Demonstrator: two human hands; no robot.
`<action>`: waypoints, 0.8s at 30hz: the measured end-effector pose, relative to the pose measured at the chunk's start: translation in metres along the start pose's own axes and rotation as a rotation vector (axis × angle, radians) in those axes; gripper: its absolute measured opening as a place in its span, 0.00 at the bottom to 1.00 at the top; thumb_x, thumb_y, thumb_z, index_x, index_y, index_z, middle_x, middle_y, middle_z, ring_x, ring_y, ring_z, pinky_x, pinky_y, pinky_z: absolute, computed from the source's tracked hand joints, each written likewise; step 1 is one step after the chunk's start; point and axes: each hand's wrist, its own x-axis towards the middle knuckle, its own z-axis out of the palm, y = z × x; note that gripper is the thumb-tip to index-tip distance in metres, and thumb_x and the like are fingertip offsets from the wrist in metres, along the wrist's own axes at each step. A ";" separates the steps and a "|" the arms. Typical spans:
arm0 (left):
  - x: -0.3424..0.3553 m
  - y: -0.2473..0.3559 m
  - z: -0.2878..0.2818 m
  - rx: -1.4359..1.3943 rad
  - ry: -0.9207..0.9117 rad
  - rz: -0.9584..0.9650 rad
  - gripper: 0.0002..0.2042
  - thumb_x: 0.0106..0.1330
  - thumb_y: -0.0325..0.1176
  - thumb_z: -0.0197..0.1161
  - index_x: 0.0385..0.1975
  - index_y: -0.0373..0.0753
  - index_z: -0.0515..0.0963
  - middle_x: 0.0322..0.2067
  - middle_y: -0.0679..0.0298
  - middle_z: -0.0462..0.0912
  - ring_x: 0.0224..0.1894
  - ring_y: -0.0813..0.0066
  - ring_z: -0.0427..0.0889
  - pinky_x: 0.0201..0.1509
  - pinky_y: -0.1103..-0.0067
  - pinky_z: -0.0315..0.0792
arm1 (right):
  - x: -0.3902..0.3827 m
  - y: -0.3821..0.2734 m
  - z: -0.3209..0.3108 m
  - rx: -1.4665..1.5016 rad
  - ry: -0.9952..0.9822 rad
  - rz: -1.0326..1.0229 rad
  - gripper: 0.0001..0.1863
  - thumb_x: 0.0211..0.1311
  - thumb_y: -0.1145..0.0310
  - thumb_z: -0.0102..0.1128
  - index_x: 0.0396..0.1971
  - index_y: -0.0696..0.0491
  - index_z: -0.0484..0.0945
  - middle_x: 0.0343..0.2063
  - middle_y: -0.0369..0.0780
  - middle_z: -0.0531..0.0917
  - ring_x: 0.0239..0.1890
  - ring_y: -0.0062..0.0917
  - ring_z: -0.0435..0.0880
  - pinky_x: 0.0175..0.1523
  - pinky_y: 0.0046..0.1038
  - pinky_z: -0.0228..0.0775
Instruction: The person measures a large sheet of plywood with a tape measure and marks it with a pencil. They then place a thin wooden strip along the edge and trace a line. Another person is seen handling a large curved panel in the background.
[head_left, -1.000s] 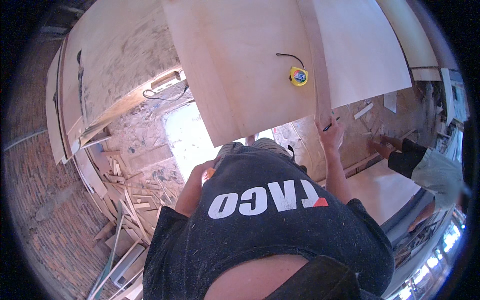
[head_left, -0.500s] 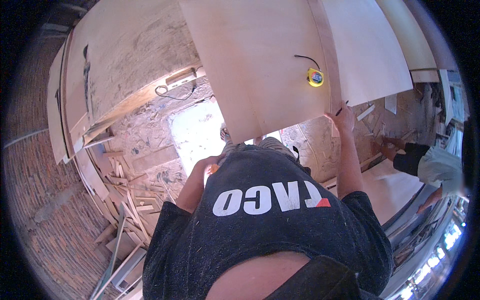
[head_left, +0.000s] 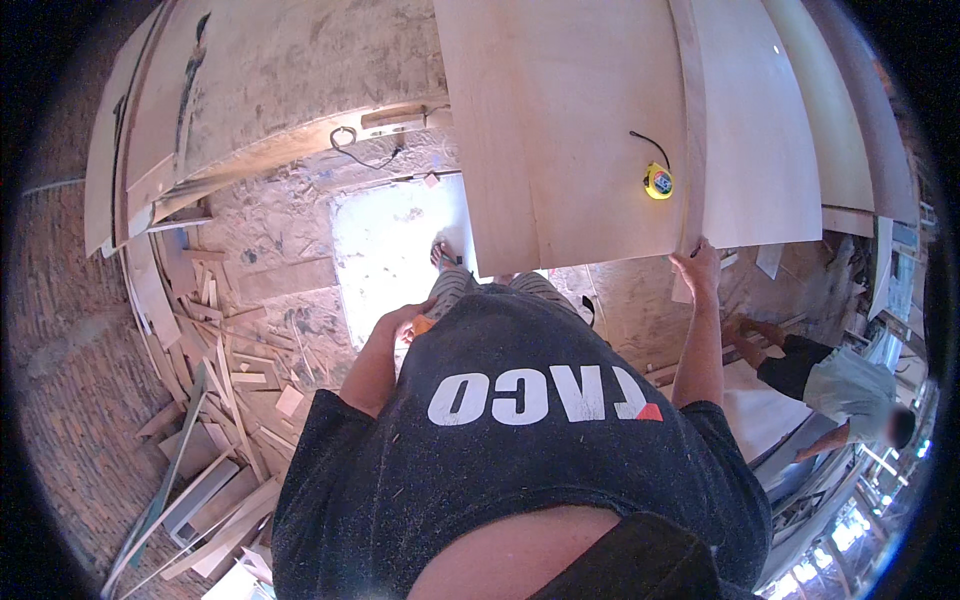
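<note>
A pale plywood sheet [head_left: 580,130] lies ahead of me, with a long, narrow wooden strip [head_left: 694,120] running across it away from me. At the near edge, my right hand [head_left: 703,270] is closed, its fingers against the strip's near end. A dark, thin pencil-like stick [head_left: 697,252] shows between those fingers. On the sheet, left of the strip, rests a yellow tape measure [head_left: 658,182] with a black wrist cord. By my left hip, my left hand [head_left: 400,322] is closed on a small orange object [head_left: 422,325], mostly hidden by the hand and my shirt.
At the left stands another wooden work surface [head_left: 300,80], a looped cable [head_left: 345,140] hanging at its edge. Offcuts [head_left: 240,370] litter the floor beside a brick wall [head_left: 70,400]. A person in a light shirt [head_left: 850,385] bends at the right.
My view has shifted, so the sheet and tape measure appear farther right and lower. The dark stick in my right hand now points more upright and shows less. My left hand stays at the hip.
</note>
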 end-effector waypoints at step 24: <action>0.008 0.010 0.031 0.038 0.086 0.050 0.38 0.67 0.70 0.58 0.50 0.33 0.82 0.40 0.55 0.87 0.37 0.59 0.87 0.41 0.59 0.78 | 0.003 0.058 -0.018 1.368 -0.440 0.184 0.27 0.48 0.70 0.59 0.52 0.62 0.78 0.41 0.44 0.84 0.41 0.36 0.87 0.44 0.42 0.82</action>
